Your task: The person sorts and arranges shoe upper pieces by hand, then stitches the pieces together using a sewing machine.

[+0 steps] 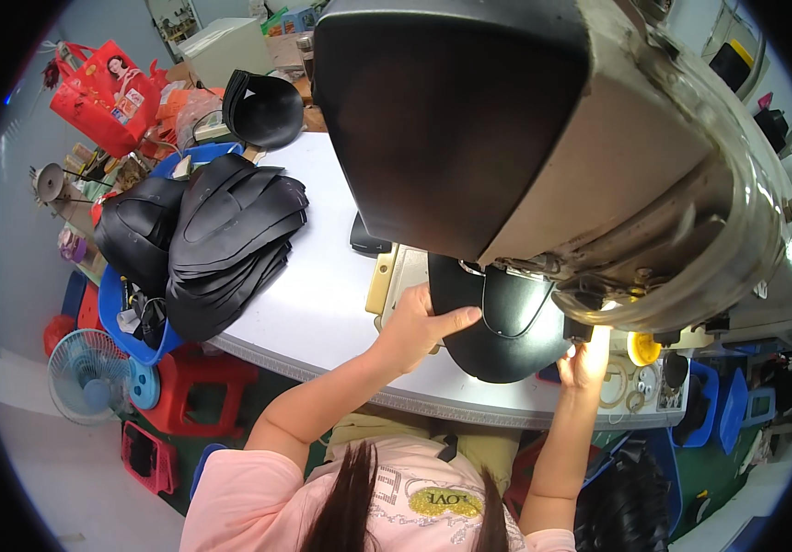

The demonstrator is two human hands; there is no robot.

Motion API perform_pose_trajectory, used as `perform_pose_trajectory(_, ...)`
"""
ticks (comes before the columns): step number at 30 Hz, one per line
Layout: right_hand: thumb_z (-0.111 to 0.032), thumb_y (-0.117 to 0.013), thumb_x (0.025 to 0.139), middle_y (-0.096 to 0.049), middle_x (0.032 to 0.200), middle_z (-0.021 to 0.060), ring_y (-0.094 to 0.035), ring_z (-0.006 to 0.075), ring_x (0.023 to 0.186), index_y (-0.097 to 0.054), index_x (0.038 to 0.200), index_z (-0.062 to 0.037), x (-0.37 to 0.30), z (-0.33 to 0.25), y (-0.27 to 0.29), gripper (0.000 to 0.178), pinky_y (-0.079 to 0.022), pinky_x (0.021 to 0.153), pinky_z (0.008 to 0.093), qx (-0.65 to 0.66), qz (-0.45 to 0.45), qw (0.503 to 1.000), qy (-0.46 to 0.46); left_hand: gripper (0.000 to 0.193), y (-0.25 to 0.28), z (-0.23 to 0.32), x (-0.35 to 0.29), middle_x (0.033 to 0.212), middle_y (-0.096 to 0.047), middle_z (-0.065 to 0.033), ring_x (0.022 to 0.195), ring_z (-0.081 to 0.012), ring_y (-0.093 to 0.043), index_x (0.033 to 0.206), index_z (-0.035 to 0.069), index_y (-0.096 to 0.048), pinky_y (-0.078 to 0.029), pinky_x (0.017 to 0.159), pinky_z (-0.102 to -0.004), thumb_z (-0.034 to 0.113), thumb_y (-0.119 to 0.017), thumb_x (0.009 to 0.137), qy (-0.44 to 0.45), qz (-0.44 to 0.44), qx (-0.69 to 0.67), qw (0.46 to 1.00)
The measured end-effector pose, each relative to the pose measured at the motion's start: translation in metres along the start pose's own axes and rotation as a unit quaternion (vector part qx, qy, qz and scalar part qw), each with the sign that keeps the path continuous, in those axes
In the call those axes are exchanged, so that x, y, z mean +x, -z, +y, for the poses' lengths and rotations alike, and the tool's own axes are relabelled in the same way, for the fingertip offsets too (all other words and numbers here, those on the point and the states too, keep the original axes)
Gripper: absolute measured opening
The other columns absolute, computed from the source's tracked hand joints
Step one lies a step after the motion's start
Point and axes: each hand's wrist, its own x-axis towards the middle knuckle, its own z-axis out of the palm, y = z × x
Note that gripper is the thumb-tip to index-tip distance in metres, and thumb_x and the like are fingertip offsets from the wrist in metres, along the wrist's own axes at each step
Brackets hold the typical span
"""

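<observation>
A black leather-like piece [497, 354] with a rounded near edge and a curved line across it lies under the head of a sewing machine [469, 120]. My left hand [428, 322] grips its left edge, thumb on top and fingers underneath. At its right edge is my right hand [585, 363], fingers bent upward against the piece beside the lit needle area. The machine head hides the far part of the piece, and part of my right hand is lost in bright light.
Stacked black cut pieces [230, 230] lie at the left of the white table [299, 317], partly over a blue bin [124, 322]. Another black stack [267, 110] sits farther back. A red bag [106, 97], a fan [92, 377] and a red stool [198, 391] stand left.
</observation>
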Motion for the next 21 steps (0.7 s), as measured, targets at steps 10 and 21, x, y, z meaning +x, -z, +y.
perform_pose_trajectory(10,-0.029,-0.046,0.089,-0.060,0.082,0.0067,-0.054,0.0104,0.049,-0.051,0.104,-0.0050,0.011,0.005,0.008,0.029,-0.041,0.036,0.0176,-0.016,0.076,0.994,0.072,0.020,-0.008,-0.003,-0.009,0.065,-0.053,0.0028,0.055,-0.0035,-0.046,0.079,0.005,-0.053,-0.038,0.049,-0.0182,0.019,-0.066,0.076,-0.008,0.003,0.018,1.000)
perform_pose_trajectory(21,-0.024,-0.046,0.088,-0.059,0.081,0.0085,-0.056,0.0135,0.052,-0.049,0.101,-0.0024,0.016,0.008,0.013,0.025,-0.044,0.037,0.0213,-0.074,0.063,0.990,0.098,0.014,-0.008,0.010,0.005,0.067,-0.053,0.0016,0.056,-0.0045,-0.047,0.083,0.002,-0.057,-0.041,0.048,-0.0184,0.014,-0.064,0.078,-0.033,0.003,-0.042,0.999)
